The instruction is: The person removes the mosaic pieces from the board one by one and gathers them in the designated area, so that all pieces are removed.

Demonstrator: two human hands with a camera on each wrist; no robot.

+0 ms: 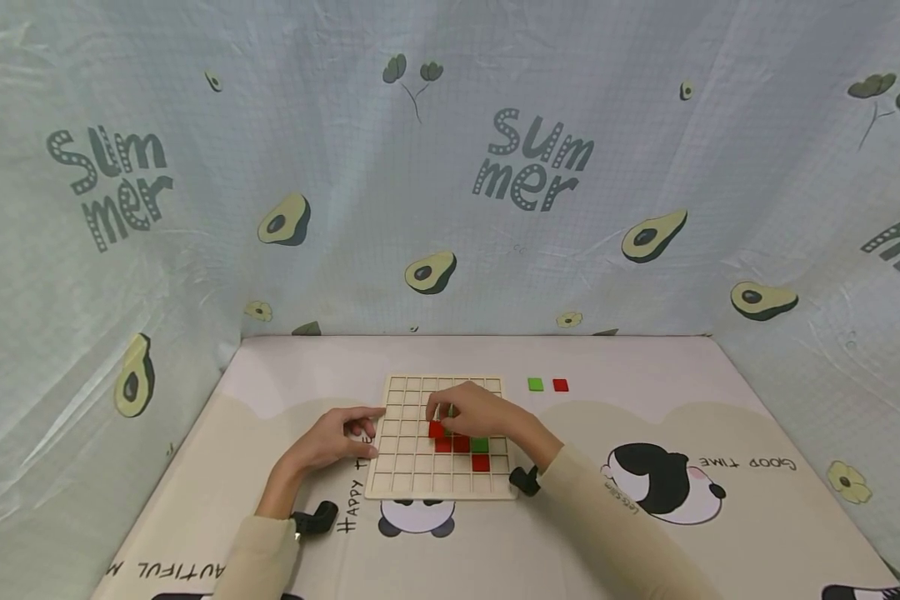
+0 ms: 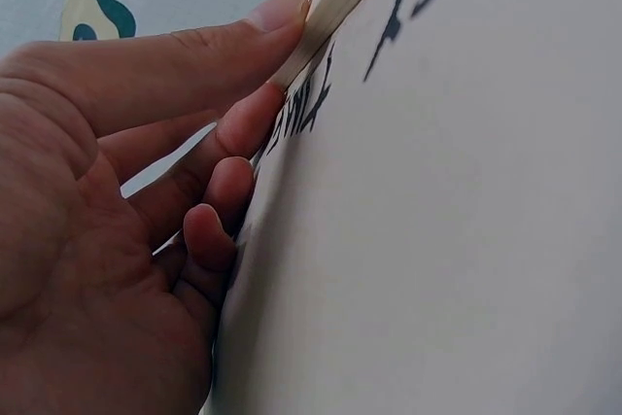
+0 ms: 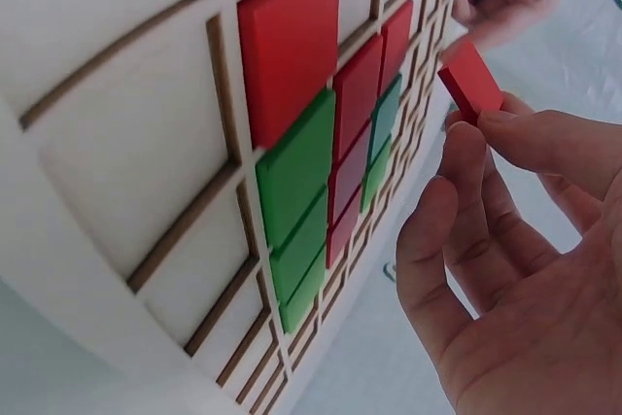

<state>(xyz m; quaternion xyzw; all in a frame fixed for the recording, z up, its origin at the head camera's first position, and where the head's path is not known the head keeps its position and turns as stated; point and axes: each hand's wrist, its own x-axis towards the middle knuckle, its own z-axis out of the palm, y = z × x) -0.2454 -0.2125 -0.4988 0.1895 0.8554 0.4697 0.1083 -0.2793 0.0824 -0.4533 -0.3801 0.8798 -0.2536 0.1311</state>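
Observation:
A pale wooden grid board lies on the table, with red tiles and green tiles set side by side in its squares. Between thumb and fingertips my right hand pinches a red square tile, held tilted just above the board. That hand covers part of the tile group in the head view. My left hand rests at the board's left edge. Its thumb and index fingertip touch the wooden rim, spread apart along it, while the other fingers bend loosely beside the rim.
Beyond the board's far right corner lie a loose green tile and a loose red tile. A printed cloth with pandas and lettering covers the table. Patterned curtains stand behind and at both sides.

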